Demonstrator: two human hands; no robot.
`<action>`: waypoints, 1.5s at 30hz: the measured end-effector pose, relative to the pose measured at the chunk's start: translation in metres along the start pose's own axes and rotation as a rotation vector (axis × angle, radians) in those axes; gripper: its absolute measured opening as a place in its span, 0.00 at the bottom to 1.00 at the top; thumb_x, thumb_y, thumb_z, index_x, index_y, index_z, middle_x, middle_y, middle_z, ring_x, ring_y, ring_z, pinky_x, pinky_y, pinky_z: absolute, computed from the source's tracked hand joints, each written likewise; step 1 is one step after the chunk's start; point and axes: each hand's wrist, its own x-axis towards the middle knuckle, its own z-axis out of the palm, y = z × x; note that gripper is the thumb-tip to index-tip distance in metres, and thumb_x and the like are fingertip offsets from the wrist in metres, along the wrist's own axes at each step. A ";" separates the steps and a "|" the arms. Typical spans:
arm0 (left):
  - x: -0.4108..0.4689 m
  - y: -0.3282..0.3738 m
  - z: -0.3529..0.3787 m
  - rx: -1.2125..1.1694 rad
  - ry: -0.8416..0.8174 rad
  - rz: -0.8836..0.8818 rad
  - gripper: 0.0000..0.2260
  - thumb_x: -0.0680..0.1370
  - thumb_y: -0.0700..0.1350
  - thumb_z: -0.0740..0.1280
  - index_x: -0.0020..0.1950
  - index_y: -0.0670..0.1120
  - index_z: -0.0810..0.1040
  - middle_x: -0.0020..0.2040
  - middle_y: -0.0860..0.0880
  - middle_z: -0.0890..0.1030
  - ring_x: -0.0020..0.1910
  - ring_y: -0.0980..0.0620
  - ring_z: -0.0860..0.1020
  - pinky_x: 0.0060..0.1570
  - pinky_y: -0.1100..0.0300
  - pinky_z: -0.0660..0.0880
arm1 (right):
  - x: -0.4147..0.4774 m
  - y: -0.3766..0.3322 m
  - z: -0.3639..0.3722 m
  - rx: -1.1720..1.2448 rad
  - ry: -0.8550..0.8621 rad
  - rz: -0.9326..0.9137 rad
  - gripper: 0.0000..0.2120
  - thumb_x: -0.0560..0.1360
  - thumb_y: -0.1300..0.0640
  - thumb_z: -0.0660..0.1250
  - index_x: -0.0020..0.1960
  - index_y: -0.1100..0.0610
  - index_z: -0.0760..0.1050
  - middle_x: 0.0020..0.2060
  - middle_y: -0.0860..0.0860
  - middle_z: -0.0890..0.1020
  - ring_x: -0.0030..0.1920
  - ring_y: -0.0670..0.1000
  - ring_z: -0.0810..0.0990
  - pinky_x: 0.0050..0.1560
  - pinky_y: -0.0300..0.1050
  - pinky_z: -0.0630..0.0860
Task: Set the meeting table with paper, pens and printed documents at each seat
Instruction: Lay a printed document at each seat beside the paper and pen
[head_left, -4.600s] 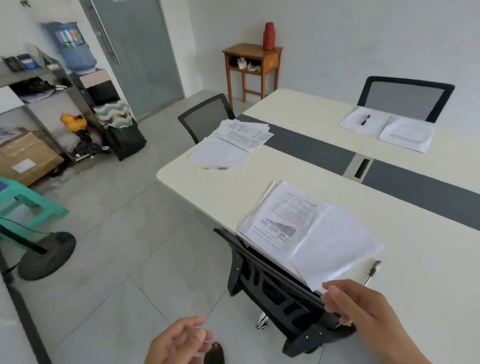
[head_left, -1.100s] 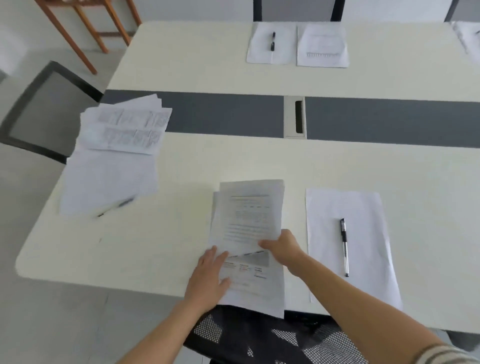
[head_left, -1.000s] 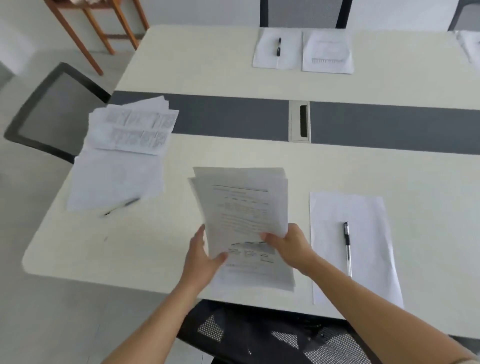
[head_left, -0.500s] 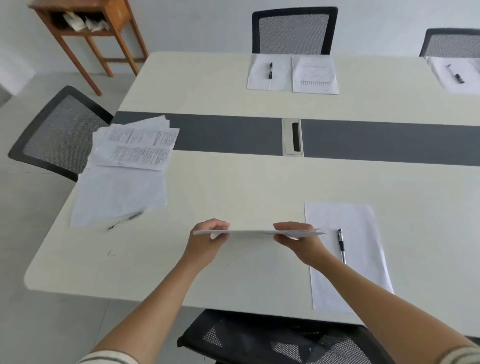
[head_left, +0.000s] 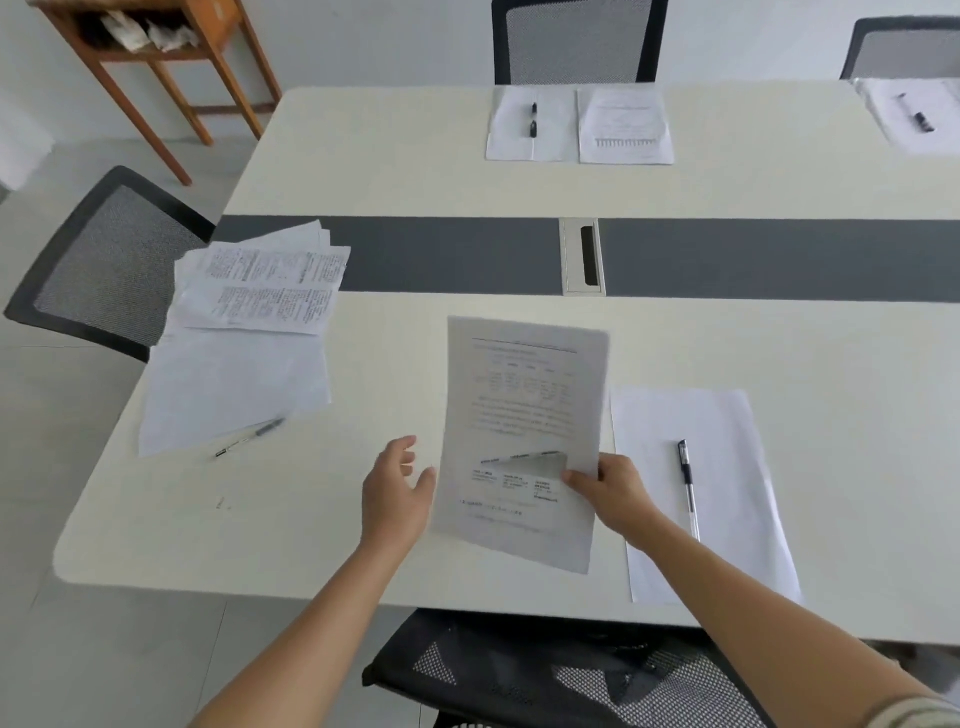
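Observation:
My right hand pinches the lower right edge of a printed document and holds it tilted above the near side of the white meeting table. My left hand is open just left of the document, fingers apart, not gripping it. Right of the document a blank sheet lies flat with a pen on it. At the left end sits a loose pile of printed pages over blank paper, with a second pen beside it.
Across the table one seat has a blank sheet with a pen and a printed page. More paper and a pen lie far right. Mesh chairs stand at left, far side and below me. A wooden side table stands back left.
The document was held edge-on and level in both hands half a second ago. Now it is tilted up with its print facing me, and my left hand has let go.

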 end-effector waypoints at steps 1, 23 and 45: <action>-0.003 -0.003 0.001 0.029 0.014 0.017 0.18 0.76 0.39 0.67 0.66 0.44 0.72 0.57 0.46 0.78 0.55 0.47 0.77 0.54 0.57 0.72 | 0.005 0.001 0.001 -0.005 -0.035 0.033 0.07 0.75 0.60 0.67 0.47 0.62 0.81 0.47 0.57 0.85 0.48 0.58 0.84 0.51 0.56 0.82; -0.015 -0.035 0.072 0.866 -0.529 0.379 0.37 0.76 0.57 0.66 0.79 0.53 0.48 0.79 0.42 0.42 0.78 0.42 0.43 0.75 0.49 0.51 | -0.034 0.097 -0.068 -0.862 0.067 0.094 0.41 0.69 0.36 0.70 0.76 0.39 0.55 0.80 0.52 0.46 0.79 0.58 0.43 0.74 0.57 0.56; -0.018 -0.041 0.073 0.873 -0.543 0.370 0.37 0.75 0.58 0.66 0.78 0.54 0.50 0.79 0.42 0.42 0.78 0.42 0.43 0.75 0.48 0.51 | -0.031 0.079 -0.046 -0.893 0.053 0.069 0.39 0.70 0.36 0.69 0.75 0.40 0.55 0.79 0.54 0.46 0.79 0.61 0.44 0.74 0.58 0.59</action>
